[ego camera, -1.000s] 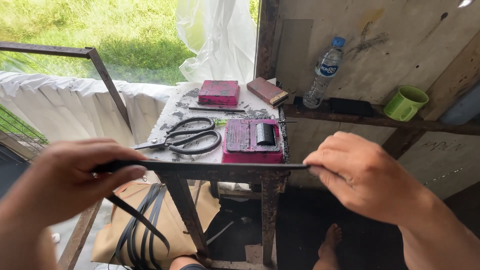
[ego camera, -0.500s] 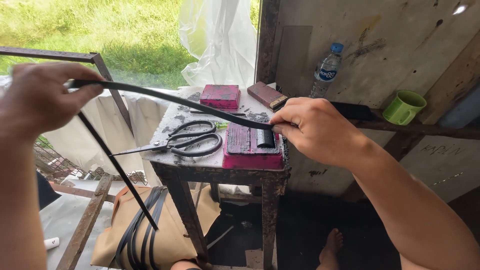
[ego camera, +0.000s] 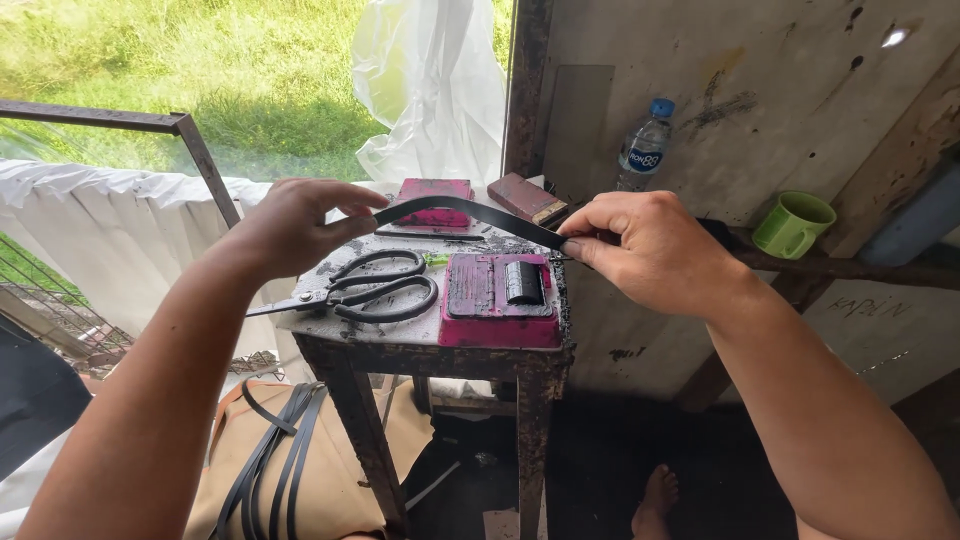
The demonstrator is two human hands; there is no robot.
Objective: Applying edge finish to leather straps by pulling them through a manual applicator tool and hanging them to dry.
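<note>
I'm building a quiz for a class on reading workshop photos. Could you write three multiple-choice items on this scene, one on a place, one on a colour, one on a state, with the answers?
1. Where do the large black-handled scissors lie?
A. on the small rusty metal table
B. on the floor
C. on the wooden ledge

2. What colour is the plastic mug on the wooden ledge?
A. red
B. green
C. white

3. How is the thin black strip held?
A. lying loose on the table
B. in one hand only
C. between both hands, arched above the table

Answers:
1. A, since the scissors rest on the tabletop beside the pink block with the black roller.
2. B, the mug is plainly green.
3. C, as the left hand pinches one end and the right hand the other.
</note>
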